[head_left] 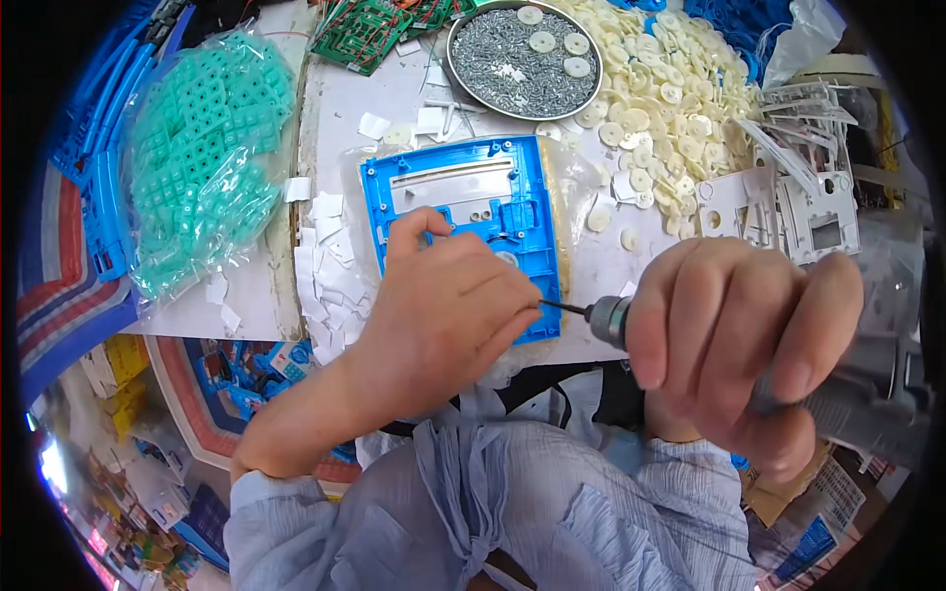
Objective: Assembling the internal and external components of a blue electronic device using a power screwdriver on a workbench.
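A blue plastic casing (537, 212) lies on the table in front of me, its inside face up, with a silver-grey strip and small posts showing. My left hand (453, 291) is over its lower left part and hides much of it. Its thumb and forefinger are pinched together at the tip of a thin driver bit; whatever is between them is too small to make out. My right hand (739, 335) is wrapped round an electric screwdriver (608, 320), held nearly level, its bit pointing left towards the left fingertips. The screwdriver's body is partly hidden behind my fingers.
Behind the casing stands a round metal dish (473, 106) of small screws. Cream plastic discs (680, 118) are heaped to its right, near white plastic frames (823, 212). A bag of green parts (207, 148) lies left, beside white paper pieces (320, 271). Green circuit boards (365, 34) lie at the back.
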The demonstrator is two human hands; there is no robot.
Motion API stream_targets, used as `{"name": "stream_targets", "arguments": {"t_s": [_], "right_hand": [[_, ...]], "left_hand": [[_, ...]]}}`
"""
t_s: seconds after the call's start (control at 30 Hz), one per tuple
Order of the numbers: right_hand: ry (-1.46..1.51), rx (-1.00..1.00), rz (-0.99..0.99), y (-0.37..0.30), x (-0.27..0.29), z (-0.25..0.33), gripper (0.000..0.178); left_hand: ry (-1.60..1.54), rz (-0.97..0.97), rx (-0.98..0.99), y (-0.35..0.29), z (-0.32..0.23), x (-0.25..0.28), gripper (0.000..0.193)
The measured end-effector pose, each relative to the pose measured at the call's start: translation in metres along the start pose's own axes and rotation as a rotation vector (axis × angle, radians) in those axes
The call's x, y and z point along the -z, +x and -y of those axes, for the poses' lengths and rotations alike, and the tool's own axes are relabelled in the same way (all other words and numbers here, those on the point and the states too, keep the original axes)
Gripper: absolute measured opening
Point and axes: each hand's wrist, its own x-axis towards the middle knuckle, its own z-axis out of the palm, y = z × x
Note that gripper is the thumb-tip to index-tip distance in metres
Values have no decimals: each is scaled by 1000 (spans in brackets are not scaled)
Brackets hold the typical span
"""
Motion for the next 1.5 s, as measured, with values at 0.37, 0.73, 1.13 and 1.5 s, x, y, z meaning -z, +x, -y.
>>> {"name": "stream_targets", "arguments": {"t_s": [0.37,0.73,1.13,1.5], "right_hand": [[33,14,24,-1,-14,-16,31],[-55,-41,-89,-7,-2,-27,35],[-173,-103,-73,-7,-13,-57,28],[-145,15,-48,-3,-10,-63,32]], "left_hand": [[-47,-121,41,-17,2,-5,18],[310,95,-101,-28,23,1,39],[356,49,-197,-18,26,1,22],[320,124,-321,-20,33,3,13]]}}
